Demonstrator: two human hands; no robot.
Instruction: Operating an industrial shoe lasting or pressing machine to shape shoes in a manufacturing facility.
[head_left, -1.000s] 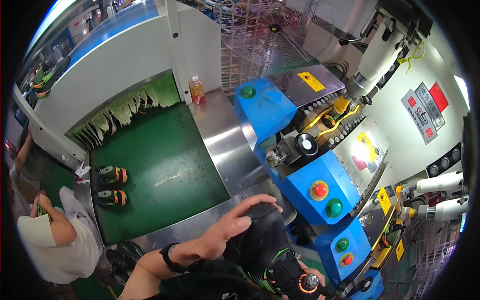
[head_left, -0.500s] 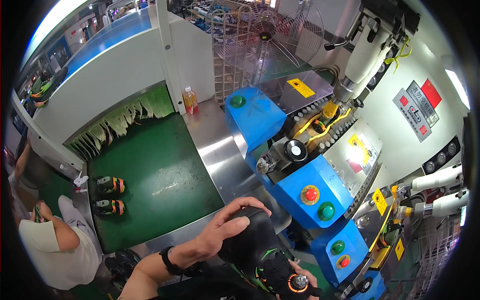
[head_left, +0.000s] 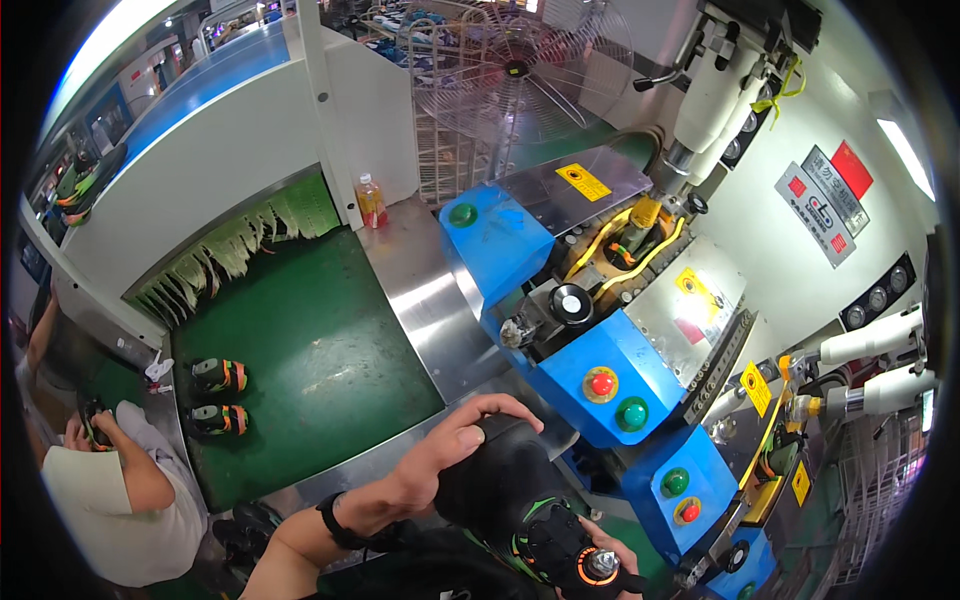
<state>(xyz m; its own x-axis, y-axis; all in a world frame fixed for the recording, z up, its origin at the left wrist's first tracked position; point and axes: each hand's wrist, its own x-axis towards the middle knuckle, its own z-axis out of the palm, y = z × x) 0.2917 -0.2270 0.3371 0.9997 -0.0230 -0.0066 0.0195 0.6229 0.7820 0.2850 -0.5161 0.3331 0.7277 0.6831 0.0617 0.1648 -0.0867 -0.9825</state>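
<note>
1. Down at the lower edge, the left hand (head_left: pixel 455 455) lies curled over the top of a black shoe (head_left: pixel 520 500), fingers spread across its rounded end and thumb pressed to its side, so it is grasping the shoe.
2. Only a small part of the right hand (head_left: pixel 612 545) shows, under the shoe near its orange-ringed dial; it touches the shoe, but I cannot tell whether it grips or lies loose.
3. That shoe sits just in front of a blue machine (head_left: pixel 600 350), near the red button (head_left: pixel 601 384) and the green button (head_left: pixel 631 412) on its sloped front.
4. A black watch band (head_left: pixel 335 520) circles the left wrist.
5. Left of the machine runs a green belt (head_left: pixel 300 340), with a pair of black and orange shoes (head_left: pixel 218 395) lying side by side near its left edge.
6. A bottle of orange drink (head_left: pixel 371 201) stands on the steel plate (head_left: pixel 430 300) beside the belt.
7. Another person in a white shirt (head_left: pixel 110 500) bends at the far left.
8. A wire-caged fan (head_left: pixel 520 70) stands behind the machine.
</note>
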